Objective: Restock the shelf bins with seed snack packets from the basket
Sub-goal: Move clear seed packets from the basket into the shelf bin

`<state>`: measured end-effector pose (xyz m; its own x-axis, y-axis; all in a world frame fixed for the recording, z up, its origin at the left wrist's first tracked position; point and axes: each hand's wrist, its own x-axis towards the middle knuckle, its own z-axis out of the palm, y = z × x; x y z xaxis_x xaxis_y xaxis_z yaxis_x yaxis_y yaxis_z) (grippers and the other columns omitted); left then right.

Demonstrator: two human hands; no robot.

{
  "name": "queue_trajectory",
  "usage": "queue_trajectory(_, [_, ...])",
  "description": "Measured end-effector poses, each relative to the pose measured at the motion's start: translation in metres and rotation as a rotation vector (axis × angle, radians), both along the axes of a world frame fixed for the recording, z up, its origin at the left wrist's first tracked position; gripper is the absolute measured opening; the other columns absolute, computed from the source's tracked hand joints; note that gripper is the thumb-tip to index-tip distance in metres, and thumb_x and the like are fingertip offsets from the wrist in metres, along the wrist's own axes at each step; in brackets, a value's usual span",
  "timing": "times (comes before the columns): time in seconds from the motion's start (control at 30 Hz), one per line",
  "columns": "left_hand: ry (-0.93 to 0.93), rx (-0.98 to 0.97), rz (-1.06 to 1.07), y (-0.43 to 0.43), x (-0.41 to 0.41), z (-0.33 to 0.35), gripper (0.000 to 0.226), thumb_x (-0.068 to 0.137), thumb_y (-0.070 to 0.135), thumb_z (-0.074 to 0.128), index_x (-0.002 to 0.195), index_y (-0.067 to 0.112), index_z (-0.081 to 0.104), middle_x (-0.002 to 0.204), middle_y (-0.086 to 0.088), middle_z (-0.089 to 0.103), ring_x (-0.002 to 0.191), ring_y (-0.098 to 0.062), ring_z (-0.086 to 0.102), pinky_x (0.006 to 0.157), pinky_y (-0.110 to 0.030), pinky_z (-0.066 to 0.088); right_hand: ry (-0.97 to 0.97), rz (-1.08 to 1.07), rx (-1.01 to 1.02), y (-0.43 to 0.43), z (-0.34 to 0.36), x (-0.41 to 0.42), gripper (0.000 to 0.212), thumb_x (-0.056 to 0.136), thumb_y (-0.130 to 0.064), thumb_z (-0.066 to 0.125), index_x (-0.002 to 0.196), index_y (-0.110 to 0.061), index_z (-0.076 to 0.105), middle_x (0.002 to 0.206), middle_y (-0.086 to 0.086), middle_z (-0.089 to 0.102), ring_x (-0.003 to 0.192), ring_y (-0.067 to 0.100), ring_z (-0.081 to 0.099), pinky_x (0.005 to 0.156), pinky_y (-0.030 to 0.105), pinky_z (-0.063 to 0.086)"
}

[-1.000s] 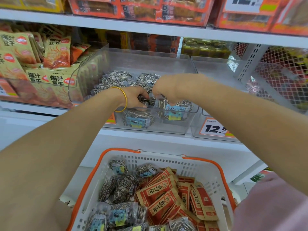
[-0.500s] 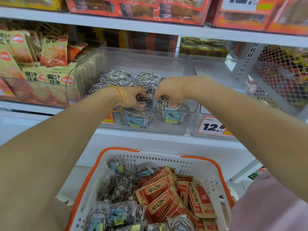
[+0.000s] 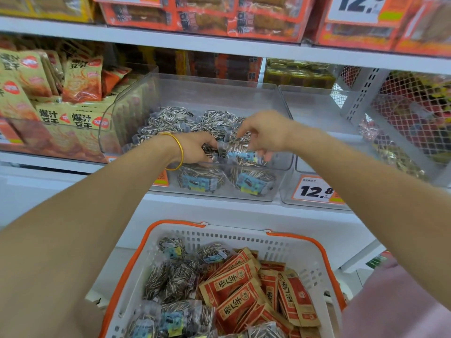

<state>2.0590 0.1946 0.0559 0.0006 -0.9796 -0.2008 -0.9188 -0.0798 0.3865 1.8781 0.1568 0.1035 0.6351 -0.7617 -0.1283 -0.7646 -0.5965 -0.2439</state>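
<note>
Both hands are in the clear bin (image 3: 214,93) on the middle shelf, working at its front edge. The left hand (image 3: 195,148), with a gold bangle (image 3: 180,152) on the wrist, has its fingers curled round a seed packet (image 3: 210,149) just inside the bin's front wall. The right hand (image 3: 264,132) hangs palm down beside it, fingertips (image 3: 266,157) bent and pinching a blue-labelled packet (image 3: 240,155). From here I cannot tell whether the two hands share one packet or hold two that touch.

A pile of striped seed packets (image 3: 175,118) fills the back and middle of the bin, and two more (image 3: 200,179) press against its front wall.

Below the bin, in front of the person, is a white basket (image 3: 244,236) with an orange rim. Loose seed bags (image 3: 170,279) lie on the left side of the basket, and red paper packets (image 3: 240,291) are heaped on the right.

A second clear bin (image 3: 314,106) stands just right of the first, with an orange price tag (image 3: 314,191) on its front. To the left of the bin stand yellow snack bags (image 3: 81,79). On the shelf above it sit orange boxes (image 3: 207,18).
</note>
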Motion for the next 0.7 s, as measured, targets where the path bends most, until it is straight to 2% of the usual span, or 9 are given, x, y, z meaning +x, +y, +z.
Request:
queue_trajectory(0.17, [0.011, 0.021, -0.009, -0.002, 0.002, -0.002, 0.049, 0.09, 0.018, 0.06, 0.135, 0.025, 0.042, 0.146, -0.007, 0.037, 0.13, -0.025, 0.038, 0.1, -0.028, 0.033, 0.105, 0.006, -0.024, -0.004, -0.012, 0.012, 0.035, 0.089, 0.003, 0.056, 0.122, -0.009, 0.053, 0.075, 0.01, 0.062, 0.063, 0.026, 0.066, 0.059, 0.032, 0.055])
queue_trajectory(0.3, [0.029, 0.016, -0.011, -0.002, 0.003, -0.002, 0.051, 0.09, 0.013, 0.059, 0.137, 0.027, 0.042, 0.147, -0.006, 0.035, 0.131, -0.024, 0.038, 0.096, -0.024, 0.033, 0.211, -0.003, -0.119, -0.002, -0.025, 0.008, 0.027, 0.087, 0.009, 0.048, 0.109, -0.006, 0.054, 0.101, 0.013, 0.063, 0.094, 0.027, 0.062, 0.068, 0.03, 0.044])
queue_trajectory(0.33, [0.024, 0.01, -0.015, -0.003, 0.004, -0.002, 0.051, 0.09, 0.013, 0.059, 0.137, 0.027, 0.041, 0.148, -0.006, 0.035, 0.131, -0.024, 0.037, 0.098, -0.025, 0.033, 0.218, -0.027, -0.092, -0.006, -0.027, 0.006, 0.024, 0.086, 0.009, 0.052, 0.104, -0.007, 0.055, 0.096, 0.012, 0.064, 0.086, 0.023, 0.065, 0.068, 0.029, 0.046])
queue_trajectory(0.4, [0.026, 0.006, -0.017, -0.005, 0.005, -0.004, 0.052, 0.09, 0.012, 0.058, 0.137, 0.027, 0.041, 0.147, -0.006, 0.035, 0.132, -0.024, 0.037, 0.1, -0.027, 0.032, 0.188, -0.05, 0.002, -0.014, -0.022, 0.003, 0.021, 0.086, 0.004, 0.059, 0.105, -0.006, 0.06, 0.073, 0.006, 0.063, 0.056, 0.011, 0.066, 0.067, 0.029, 0.054])
queue_trajectory(0.43, [0.032, 0.01, -0.017, -0.005, 0.005, -0.005, 0.052, 0.09, 0.012, 0.058, 0.137, 0.028, 0.041, 0.147, -0.006, 0.036, 0.132, -0.024, 0.037, 0.1, -0.027, 0.033, 0.163, -0.039, 0.02, -0.015, -0.017, 0.004, 0.021, 0.087, -0.002, 0.062, 0.107, -0.007, 0.062, 0.065, 0.001, 0.058, 0.052, 0.01, 0.064, 0.069, 0.029, 0.054])
queue_trajectory(0.47, [0.037, 0.012, -0.016, -0.005, 0.005, -0.005, 0.053, 0.09, 0.011, 0.058, 0.137, 0.028, 0.041, 0.147, -0.006, 0.036, 0.131, -0.024, 0.037, 0.1, -0.026, 0.033, 0.14, -0.008, 0.001, -0.014, -0.014, 0.006, 0.024, 0.088, -0.009, 0.064, 0.112, -0.009, 0.064, 0.063, -0.003, 0.056, 0.059, 0.013, 0.065, 0.07, 0.028, 0.054])
queue_trajectory(0.5, [0.039, 0.012, -0.016, -0.006, 0.005, -0.006, 0.053, 0.09, 0.011, 0.059, 0.137, 0.028, 0.041, 0.147, -0.006, 0.036, 0.131, -0.023, 0.037, 0.099, -0.026, 0.033, 0.102, 0.021, 0.012, -0.014, -0.013, 0.007, 0.029, 0.088, -0.017, 0.066, 0.115, -0.01, 0.063, 0.068, -0.004, 0.056, 0.068, 0.017, 0.064, 0.07, 0.03, 0.054])
queue_trajectory(0.6, [0.048, 0.007, -0.016, -0.007, 0.006, -0.008, 0.053, 0.089, 0.011, 0.059, 0.136, 0.029, 0.042, 0.146, -0.005, 0.037, 0.13, -0.023, 0.038, 0.102, -0.029, 0.034, 0.117, 0.059, 0.187, -0.006, -0.012, 0.01, 0.055, 0.083, -0.027, 0.07, 0.133, -0.014, 0.052, 0.108, 0.004, 0.053, 0.093, 0.028, 0.063, 0.07, 0.036, 0.058])
queue_trajectory(0.7, [0.052, 0.006, -0.015, -0.007, 0.006, -0.009, 0.052, 0.09, 0.012, 0.059, 0.136, 0.029, 0.042, 0.147, -0.004, 0.036, 0.131, -0.023, 0.037, 0.105, -0.03, 0.034, 0.247, 0.14, 0.16, -0.013, -0.017, 0.013, 0.066, 0.078, -0.021, 0.075, 0.137, -0.021, 0.047, 0.116, 0.003, 0.046, 0.09, 0.03, 0.063, 0.056, 0.028, 0.054])
